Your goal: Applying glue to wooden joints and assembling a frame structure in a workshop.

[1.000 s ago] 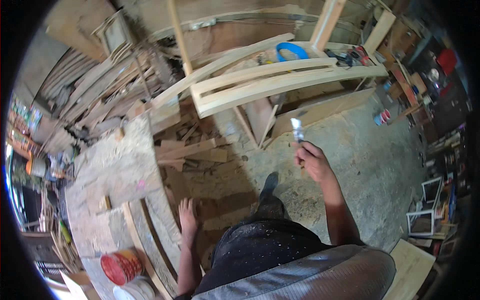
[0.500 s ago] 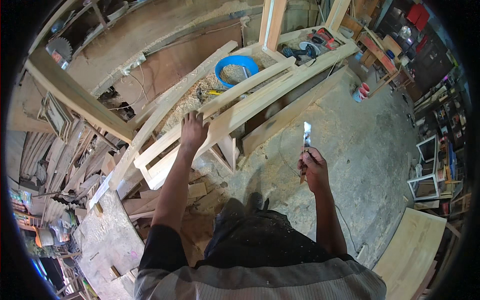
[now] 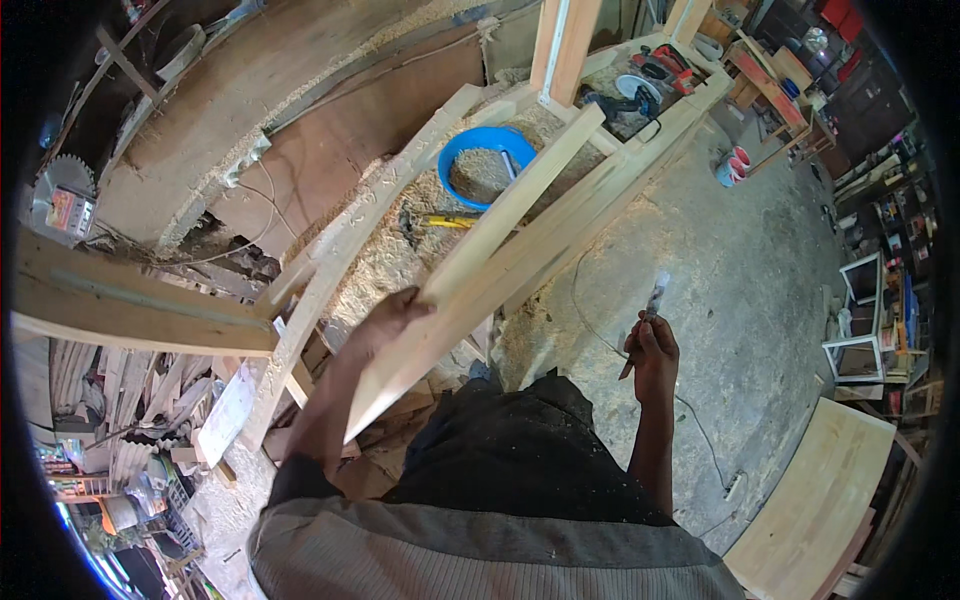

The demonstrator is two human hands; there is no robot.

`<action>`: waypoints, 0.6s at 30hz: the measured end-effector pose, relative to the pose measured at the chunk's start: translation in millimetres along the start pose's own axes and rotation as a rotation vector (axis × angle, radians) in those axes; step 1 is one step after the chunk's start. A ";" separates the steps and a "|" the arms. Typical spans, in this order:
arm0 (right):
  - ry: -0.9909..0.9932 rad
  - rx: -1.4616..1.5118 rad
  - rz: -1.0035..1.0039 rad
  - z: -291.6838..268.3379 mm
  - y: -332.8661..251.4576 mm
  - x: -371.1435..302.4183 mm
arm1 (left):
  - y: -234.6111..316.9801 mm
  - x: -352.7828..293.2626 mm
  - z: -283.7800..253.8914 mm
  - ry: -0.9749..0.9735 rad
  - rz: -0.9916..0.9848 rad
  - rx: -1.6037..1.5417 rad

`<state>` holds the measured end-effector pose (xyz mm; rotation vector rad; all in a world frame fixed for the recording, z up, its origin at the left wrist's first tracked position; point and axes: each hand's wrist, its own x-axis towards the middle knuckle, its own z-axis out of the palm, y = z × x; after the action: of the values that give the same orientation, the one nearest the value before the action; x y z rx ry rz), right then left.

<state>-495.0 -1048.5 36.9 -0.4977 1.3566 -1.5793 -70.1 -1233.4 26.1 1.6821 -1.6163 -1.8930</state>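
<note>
The right hand (image 3: pixel 655 352) is closed around a slim tool (image 3: pixel 659 287) with a pale, shiny end and a brown handle, holding it over the concrete floor (image 3: pixel 745 290); the pale end points up and leans slightly to the right, whereas half a second ago it stood nearly upright. The grip itself matches both earlier frames. The left hand (image 3: pixel 393 317) has changed more: one second ago it hung with fingers spread beside the table (image 3: pixel 218 512), half a second ago it lay flat over the inner rail (image 3: pixel 515 212), and now its fingers are bent against the near part of that rail; whether they clasp it or merely touch it cannot be told. The view has turned too, so the outer rail (image 3: pixel 600 205) runs more steeply toward the body and only a strip of the table shows at lower left. Behind the inner rail, among wood shavings (image 3: pixel 385 262), the blue basin (image 3: pixel 447 168) and the yellow-handled hammer (image 3: pixel 448 221) show more fully than one second ago. The toothed saw blade (image 3: pixel 68 185) at far left, out of the first frame, now sits lower in view than half a second ago.
</note>
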 end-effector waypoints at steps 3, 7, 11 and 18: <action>-0.076 0.019 -0.029 23.6 8.2 27.4 | 6.8 -32.6 14.4 0.089 0.202 -0.086; -0.237 -0.006 0.013 67.7 16.4 69.2 | 40.5 -44.8 19.8 0.087 0.322 0.131; -0.470 -0.005 0.052 111.3 1.2 114.3 | 75.5 -18.9 29.7 0.132 0.337 -0.080; -0.611 -0.044 0.000 123.6 -44.8 175.0 | 85.1 -7.3 55.4 0.322 0.433 -0.197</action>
<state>-493.9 -1265.3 67.7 -0.9183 0.9192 -1.2500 -154.2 -1230.5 83.6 1.3392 -1.4631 -1.4367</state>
